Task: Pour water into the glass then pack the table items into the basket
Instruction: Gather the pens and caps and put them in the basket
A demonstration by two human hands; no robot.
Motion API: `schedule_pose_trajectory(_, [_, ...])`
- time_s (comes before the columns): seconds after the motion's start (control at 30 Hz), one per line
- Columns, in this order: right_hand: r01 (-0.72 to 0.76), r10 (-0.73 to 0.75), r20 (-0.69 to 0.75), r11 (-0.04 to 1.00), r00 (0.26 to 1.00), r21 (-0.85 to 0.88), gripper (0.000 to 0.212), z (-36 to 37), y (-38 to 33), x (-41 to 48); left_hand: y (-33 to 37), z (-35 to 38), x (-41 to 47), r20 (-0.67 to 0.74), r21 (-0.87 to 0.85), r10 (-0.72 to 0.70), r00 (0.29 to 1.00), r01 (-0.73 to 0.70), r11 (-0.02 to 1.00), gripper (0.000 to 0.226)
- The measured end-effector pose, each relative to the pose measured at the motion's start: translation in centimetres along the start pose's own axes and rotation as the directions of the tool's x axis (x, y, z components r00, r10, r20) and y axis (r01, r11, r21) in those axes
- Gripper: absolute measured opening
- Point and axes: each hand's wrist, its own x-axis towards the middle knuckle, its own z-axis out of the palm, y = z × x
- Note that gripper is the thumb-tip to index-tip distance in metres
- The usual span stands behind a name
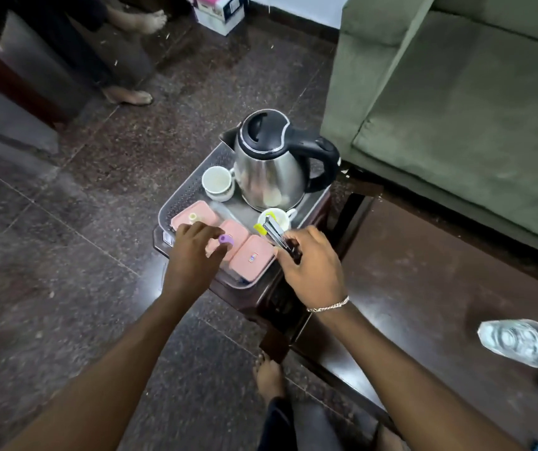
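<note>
My left hand (pixel 196 252) pinches a small purple cap-like piece (pixel 227 239), half hidden; my right hand (pixel 309 265) clasps metal tongs (pixel 275 234). The grey perforated plastic basket (pixel 189 187) holds the steel kettle (pixel 270 167) at twelve o'clock. The clear glass of water (pixel 518 341) sits at four o'clock, blurred.

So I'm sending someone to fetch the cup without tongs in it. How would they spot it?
Find the steel kettle in the grey basket beside the green sofa. The white cup stands touching the kettle's left side. Unlike the nearer cup, it holds no tongs.
</note>
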Motion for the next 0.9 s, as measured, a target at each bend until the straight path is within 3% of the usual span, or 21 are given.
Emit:
schedule_pose_trajectory(0.23, [0.12,-0.108,0.058,0.952,0.992,-0.281,0.025,4.9,-3.8,5.2,-1.9,1.5,0.8,0.002,0.022,0.098,0.995,-0.098,0.995,0.027])
schedule_pose_trajectory(0.4, [0.084,-0.039,0.118,0.909,0.992,-0.408,0.023,7.7,-5.9,7.6,-1.4,1.1,1.3,-0.044,0.019,0.204,0.978,-0.204,0.979,0.029])
schedule_pose_trajectory(0.9, [-0.007,0.024,0.065,0.967,0.998,-0.255,0.014,9.5,-5.5,3.3,-1.7,0.3,1.4,0.14,-0.024,0.002,0.99,0.002,1.0,0.028])
